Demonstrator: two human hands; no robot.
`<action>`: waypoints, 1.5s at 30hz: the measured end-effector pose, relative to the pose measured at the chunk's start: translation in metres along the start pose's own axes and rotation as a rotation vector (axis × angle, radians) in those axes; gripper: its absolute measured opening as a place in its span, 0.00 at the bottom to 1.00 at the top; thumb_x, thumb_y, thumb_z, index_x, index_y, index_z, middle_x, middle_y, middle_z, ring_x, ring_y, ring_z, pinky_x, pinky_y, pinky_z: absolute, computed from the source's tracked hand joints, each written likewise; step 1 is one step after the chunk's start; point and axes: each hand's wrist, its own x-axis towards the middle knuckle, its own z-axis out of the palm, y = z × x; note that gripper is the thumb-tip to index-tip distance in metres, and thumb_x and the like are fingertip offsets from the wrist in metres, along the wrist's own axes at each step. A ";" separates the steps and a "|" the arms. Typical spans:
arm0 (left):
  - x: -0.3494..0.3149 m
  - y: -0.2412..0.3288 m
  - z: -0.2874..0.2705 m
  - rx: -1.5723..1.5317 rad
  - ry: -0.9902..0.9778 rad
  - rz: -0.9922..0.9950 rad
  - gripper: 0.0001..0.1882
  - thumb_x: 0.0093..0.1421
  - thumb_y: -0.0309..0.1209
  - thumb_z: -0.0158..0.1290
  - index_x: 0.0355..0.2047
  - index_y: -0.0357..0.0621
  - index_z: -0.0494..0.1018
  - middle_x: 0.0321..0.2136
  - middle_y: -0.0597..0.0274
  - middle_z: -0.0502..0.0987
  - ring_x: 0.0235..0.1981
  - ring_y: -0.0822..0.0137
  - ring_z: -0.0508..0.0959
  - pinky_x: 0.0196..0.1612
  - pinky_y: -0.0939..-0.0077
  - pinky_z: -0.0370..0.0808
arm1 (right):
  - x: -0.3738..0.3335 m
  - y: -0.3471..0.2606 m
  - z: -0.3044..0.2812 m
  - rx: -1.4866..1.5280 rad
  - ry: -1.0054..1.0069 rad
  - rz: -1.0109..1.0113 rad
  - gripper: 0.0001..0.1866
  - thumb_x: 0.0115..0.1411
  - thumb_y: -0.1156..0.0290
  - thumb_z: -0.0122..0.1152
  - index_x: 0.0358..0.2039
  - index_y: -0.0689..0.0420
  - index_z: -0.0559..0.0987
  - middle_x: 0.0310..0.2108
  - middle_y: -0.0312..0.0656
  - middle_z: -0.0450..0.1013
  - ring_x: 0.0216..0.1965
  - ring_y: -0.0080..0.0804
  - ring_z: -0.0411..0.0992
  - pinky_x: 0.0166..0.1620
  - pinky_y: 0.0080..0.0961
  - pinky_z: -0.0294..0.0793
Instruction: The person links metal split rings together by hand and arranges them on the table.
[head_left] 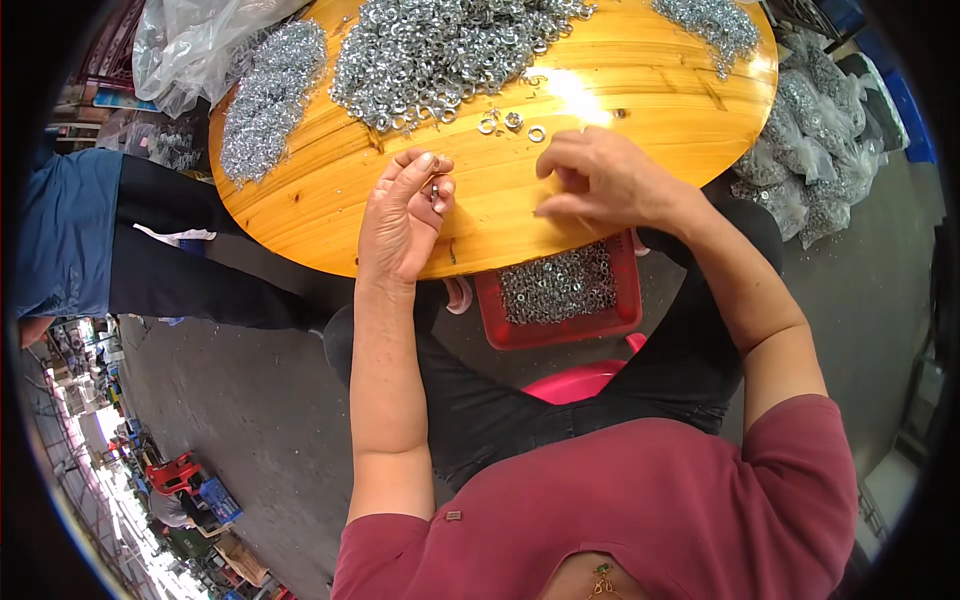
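Observation:
My left hand point(402, 215) is raised over the near edge of the round wooden table point(350, 200), its fingers curled in a pinch. Between them shows a small metal part point(435, 192), mostly covered, whose kind I cannot make out. To the right, my right hand point(605, 185) hovers low over the tabletop, slightly blurred, thumb and fingers apart with nothing visible in them. Just beyond the hands lie a few loose metal rings point(537, 133). Behind these rises a large heap of shiny metal rings point(430, 60).
Smaller metal parts form a pile point(275, 100) at the left and another point(712, 30) at far right. A red basket of metal parts point(490, 325) sits under the table edge. Filled clear bags point(815, 130) stand on the right. A person point(70, 230) is at the left.

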 end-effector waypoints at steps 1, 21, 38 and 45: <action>-0.001 0.000 0.000 -0.027 0.004 -0.012 0.06 0.59 0.27 0.53 0.37 0.39 0.71 0.31 0.56 0.75 0.27 0.70 0.71 0.28 0.84 0.67 | -0.002 0.005 0.009 -0.078 0.073 -0.076 0.06 0.54 0.70 0.61 0.27 0.56 0.74 0.27 0.37 0.68 0.25 0.29 0.67 0.32 0.23 0.69; 0.006 -0.025 0.020 0.829 0.150 0.376 0.02 0.59 0.25 0.53 0.32 0.41 0.73 0.18 0.69 0.68 0.17 0.77 0.63 0.21 0.84 0.61 | 0.027 0.015 0.015 -0.072 0.150 -0.095 0.08 0.55 0.68 0.62 0.32 0.58 0.78 0.31 0.38 0.69 0.28 0.30 0.67 0.33 0.24 0.69; 0.013 -0.029 0.038 1.054 0.130 0.443 0.03 0.60 0.26 0.53 0.34 0.42 0.75 0.19 0.73 0.67 0.18 0.80 0.62 0.21 0.86 0.59 | 0.047 0.025 0.021 0.166 0.360 0.026 0.05 0.52 0.74 0.64 0.27 0.59 0.76 0.28 0.37 0.71 0.27 0.27 0.69 0.32 0.23 0.71; 0.025 -0.036 0.046 0.712 0.082 0.279 0.06 0.62 0.29 0.52 0.36 0.39 0.75 0.16 0.70 0.68 0.15 0.79 0.62 0.18 0.86 0.58 | 0.046 0.021 0.026 0.496 0.422 -0.051 0.04 0.54 0.77 0.63 0.31 0.59 0.78 0.27 0.33 0.71 0.26 0.20 0.65 0.30 0.15 0.66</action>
